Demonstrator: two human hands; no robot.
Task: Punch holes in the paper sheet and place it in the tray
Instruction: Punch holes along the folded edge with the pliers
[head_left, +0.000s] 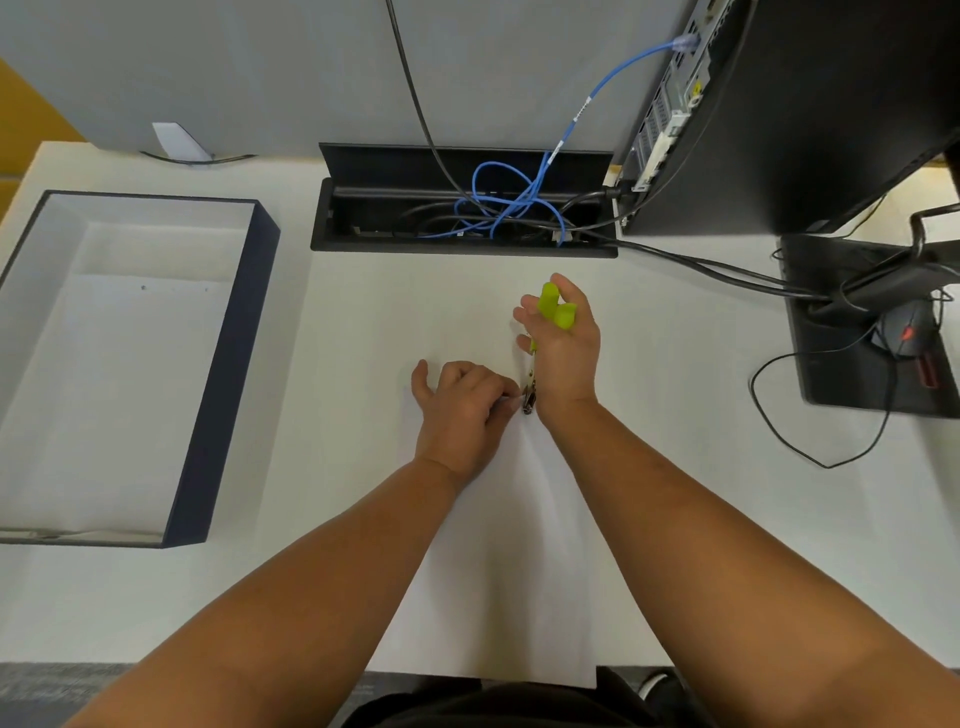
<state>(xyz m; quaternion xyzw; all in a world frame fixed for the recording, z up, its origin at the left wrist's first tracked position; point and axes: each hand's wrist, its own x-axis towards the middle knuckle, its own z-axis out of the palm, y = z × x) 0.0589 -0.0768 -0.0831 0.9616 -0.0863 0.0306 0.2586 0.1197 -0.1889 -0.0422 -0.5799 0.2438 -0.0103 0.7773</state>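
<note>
Paper sheet (498, 545) under left hand (460, 415); right hand (563, 353) grips punch (556, 310).

On the worktop (675, 519): one paper sheet (498, 571), one green-handled hole punch (550, 317), one tray (223, 374), one computer mouse (906, 332), two hands.

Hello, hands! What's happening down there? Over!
Right hand grips green hole punch. Left hand pinches far edge of paper sheet at punch head. Tray waits left, nothing blocking.
</note>
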